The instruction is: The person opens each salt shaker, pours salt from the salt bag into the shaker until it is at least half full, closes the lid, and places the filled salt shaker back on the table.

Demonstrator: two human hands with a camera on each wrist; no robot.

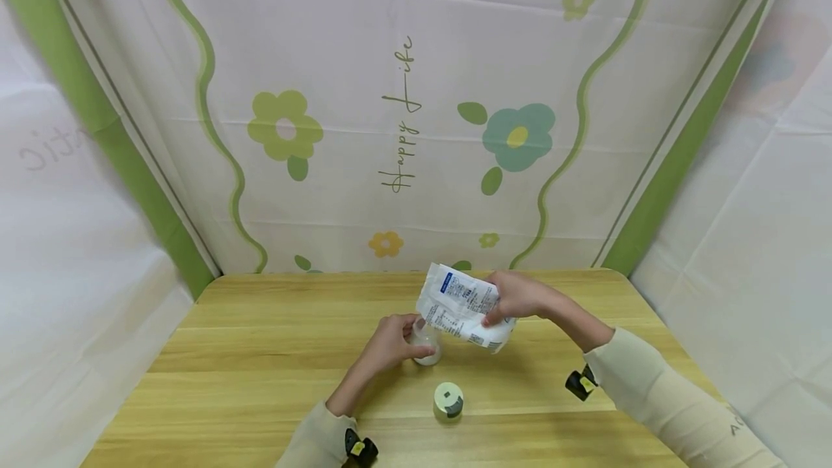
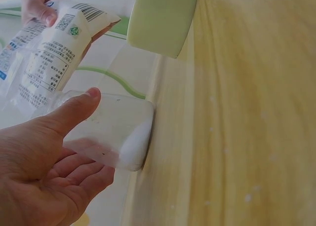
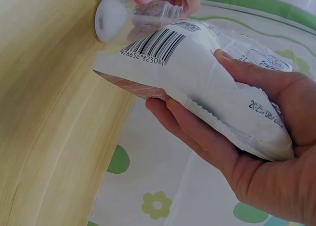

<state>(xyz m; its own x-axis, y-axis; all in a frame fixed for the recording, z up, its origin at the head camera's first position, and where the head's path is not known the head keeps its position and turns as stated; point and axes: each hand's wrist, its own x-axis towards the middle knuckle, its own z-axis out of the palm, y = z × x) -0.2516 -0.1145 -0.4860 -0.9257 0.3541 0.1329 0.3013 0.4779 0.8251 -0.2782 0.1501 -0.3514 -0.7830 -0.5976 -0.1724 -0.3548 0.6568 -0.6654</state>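
Spillage was judged possible if the white, printed plastic pouch (image 1: 455,309), tilted at the neck of a clear, cylindrical, plastic-looking jar (image 1: 429,338), was tipped too sharply, or the jar nudged. The jar, with white contents (image 2: 136,148) at its base, was set on the pale wood-grain worktop (image 1: 279,309), clasped between thumb and fingers by the left hand (image 1: 388,343). The pouch was pinched across both faces by the right hand (image 1: 515,297).

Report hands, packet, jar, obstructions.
Left hand holding clear jar, white contents at bottom. Right hand gripping printed white packet, tilted at jar's mouth. Pale green cylinder on table nearby; nothing seen in the way.
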